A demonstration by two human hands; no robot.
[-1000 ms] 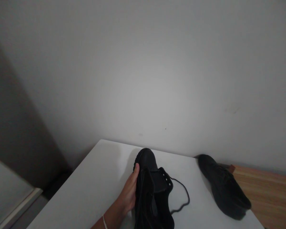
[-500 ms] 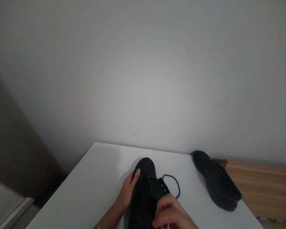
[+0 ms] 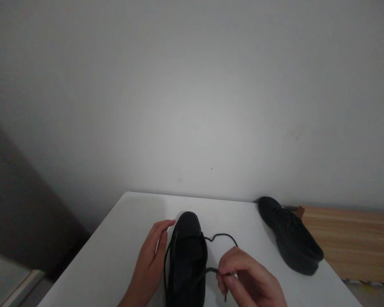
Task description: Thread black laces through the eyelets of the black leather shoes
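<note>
Two black shoes are on your one desk: the near shoe between your two hands, the far shoe at the right edge. Your left hand is loosely spread beside the near shoe; your right hand pinches a lace.

no words, labels, brands or numbers can be read on the nearer shoe or the farther shoe. the table and the wooden board show no readable lettering either, and the small marks on the wall form no letters.
</note>
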